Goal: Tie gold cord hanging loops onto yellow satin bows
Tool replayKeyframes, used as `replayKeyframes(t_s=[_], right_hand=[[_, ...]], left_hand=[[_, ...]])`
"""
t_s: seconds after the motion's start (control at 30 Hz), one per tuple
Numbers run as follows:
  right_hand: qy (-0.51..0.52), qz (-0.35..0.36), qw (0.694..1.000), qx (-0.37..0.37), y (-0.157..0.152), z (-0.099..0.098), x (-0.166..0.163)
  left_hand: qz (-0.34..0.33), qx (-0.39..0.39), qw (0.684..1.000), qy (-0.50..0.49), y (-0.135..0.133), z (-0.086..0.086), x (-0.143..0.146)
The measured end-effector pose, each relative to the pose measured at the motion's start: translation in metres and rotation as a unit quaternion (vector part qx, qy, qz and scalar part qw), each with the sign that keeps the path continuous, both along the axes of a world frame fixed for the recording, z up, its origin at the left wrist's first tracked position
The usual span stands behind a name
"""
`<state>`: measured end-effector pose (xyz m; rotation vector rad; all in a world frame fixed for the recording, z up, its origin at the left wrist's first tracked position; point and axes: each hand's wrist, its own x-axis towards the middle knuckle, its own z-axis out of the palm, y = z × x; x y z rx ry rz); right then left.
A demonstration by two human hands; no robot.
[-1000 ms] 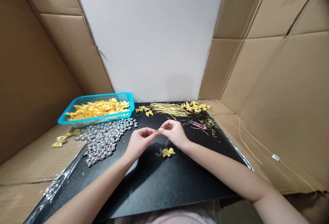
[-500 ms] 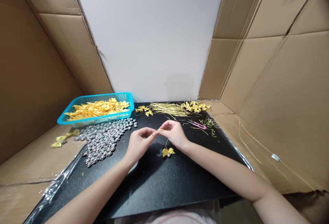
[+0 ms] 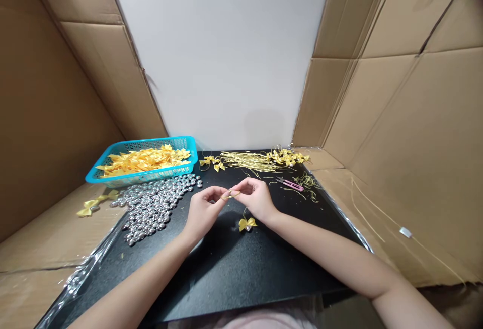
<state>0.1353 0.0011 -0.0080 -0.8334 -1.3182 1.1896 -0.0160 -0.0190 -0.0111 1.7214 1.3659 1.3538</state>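
Observation:
Above the middle of the black table, my left hand [image 3: 205,209] and my right hand [image 3: 255,199] meet fingertip to fingertip. Both are closed in a pinch on a thin gold cord [image 3: 234,195], which bends in a small loop between them. From that cord, below my right hand, a yellow ribbon bow [image 3: 247,225] with a silvery bead at its centre hangs close to the tabletop. Part of the cord is hidden behind my right hand.
A blue basket [image 3: 141,174] of yellow bows stands back left, silver beads [image 3: 154,208] spread before it. Gold cords [image 3: 249,160] and finished bows [image 3: 287,157] lie at the back. Pink thread snips [image 3: 290,184] rest beside cord scraps [image 3: 307,180]. Cardboard walls [image 3: 407,133] flank the table [image 3: 241,273].
The cord between my fingertips has opened from a nearly straight line into a small loop. Both hands stay in almost the same place, and the bow hangs as before.

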Motion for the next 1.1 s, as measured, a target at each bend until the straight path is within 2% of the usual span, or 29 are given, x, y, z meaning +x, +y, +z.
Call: replayKeyframes(t_s=[0.13, 0.27, 0.67, 1.1], right_hand=[[-0.043, -0.023, 0.997, 0.057, -0.0021, 0.0010, 0.0012], [-0.071, -0.041, 0.994, 0.074, -0.0024, 0.0015, 0.0020], [-0.048, -0.040, 0.997, 0.036, 0.0015, -0.0039, 0.0022], [-0.027, -0.033, 0.999, -0.010, 0.0013, -0.0040, 0.0003]], left_hand=[[0.001, 0.016, 1.000, 0.017, -0.0014, -0.0003, -0.0005], [0.000, 0.027, 0.999, 0.034, -0.0029, 0.0002, -0.0007], [0.018, 0.046, 0.995, 0.085, -0.0040, -0.0015, 0.0009], [0.016, 0.053, 0.994, 0.098, -0.0034, -0.0015, -0.0001]])
